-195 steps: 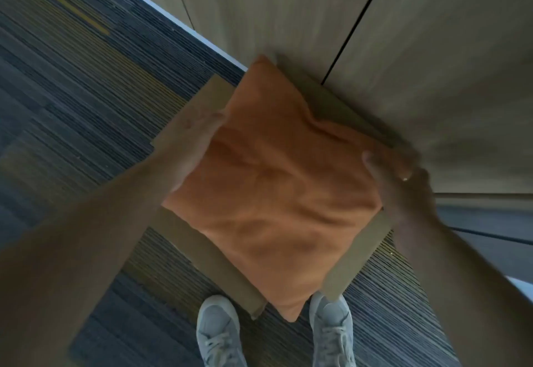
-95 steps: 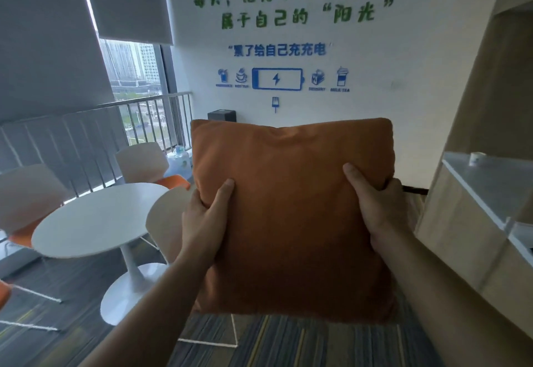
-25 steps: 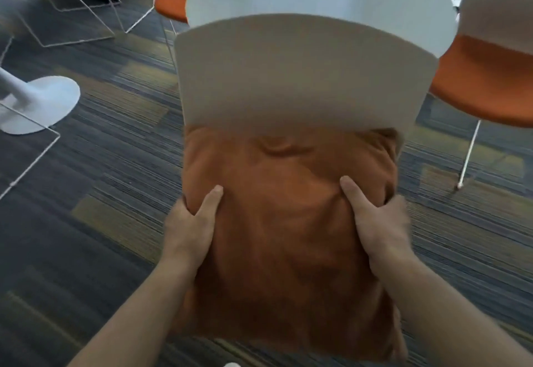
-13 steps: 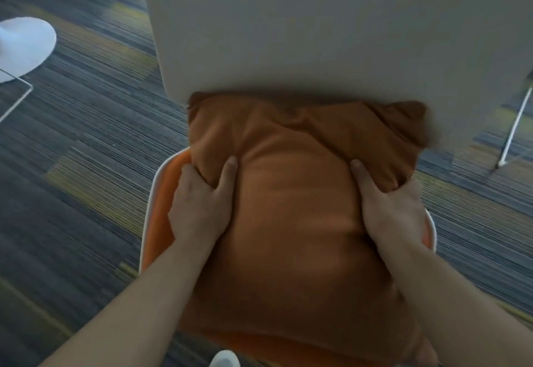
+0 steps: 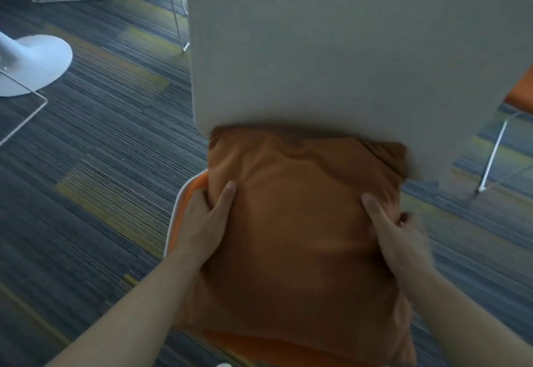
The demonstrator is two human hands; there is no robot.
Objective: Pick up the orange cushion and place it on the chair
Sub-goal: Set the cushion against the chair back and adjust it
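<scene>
The orange cushion lies on the chair, covering nearly all of its orange seat, with its far edge tucked against the pale backrest. A strip of the seat's white rim shows at the left. My left hand grips the cushion's left edge, thumb on top. On the right edge my right hand holds it the same way, fingers wrapped under the side.
Striped dark carpet surrounds the chair. A white round table base stands at the left. Thin white wire chair legs run across the top left, and another orange-seated chair with a white leg stands at the right.
Since half a second ago the cushion has settled lower onto the seat and closer to the backrest. Both hands keep their hold on its sides.
</scene>
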